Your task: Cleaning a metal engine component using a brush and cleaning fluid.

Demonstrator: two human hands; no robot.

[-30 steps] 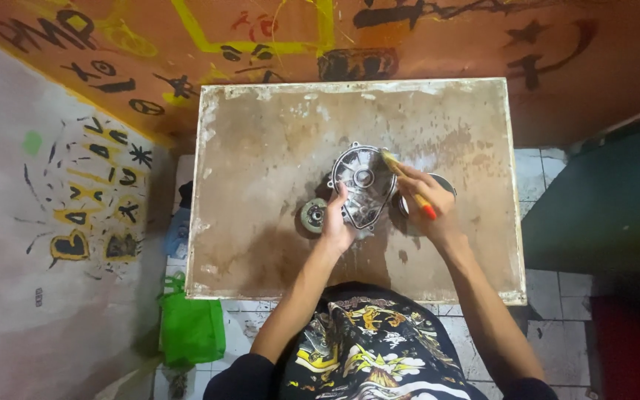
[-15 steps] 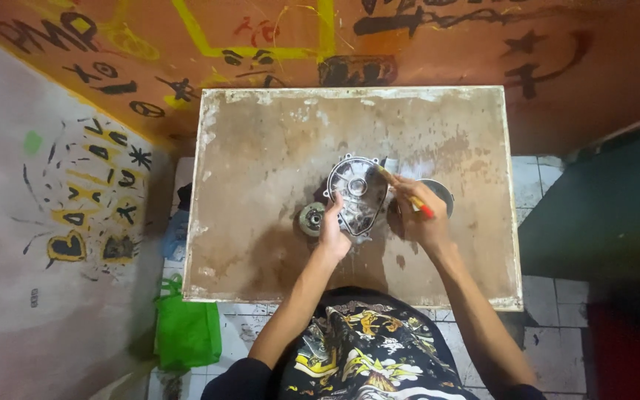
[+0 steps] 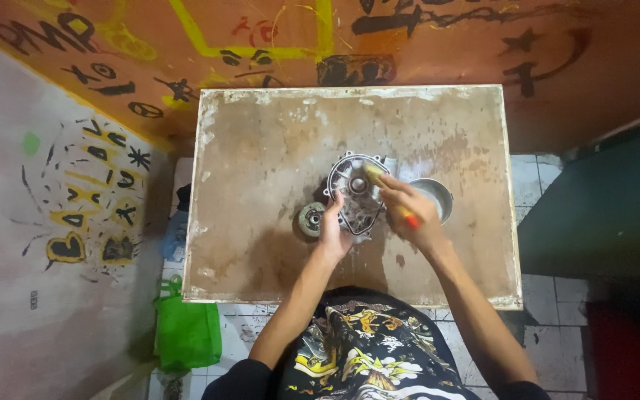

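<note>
Engine cover [image 3: 355,194] betw. gear [image 3: 310,220], bowl [image 3: 434,195]

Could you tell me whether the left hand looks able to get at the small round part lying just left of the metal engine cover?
Probably yes: the left hand rests on the engine cover, right beside the small round part, with only bare tabletop between them.

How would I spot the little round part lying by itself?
Start at the worn brown table. Near its middle lies a grey metal cover under both hands. The small round part sits just left of the left hand, far smaller than the cover.
</note>
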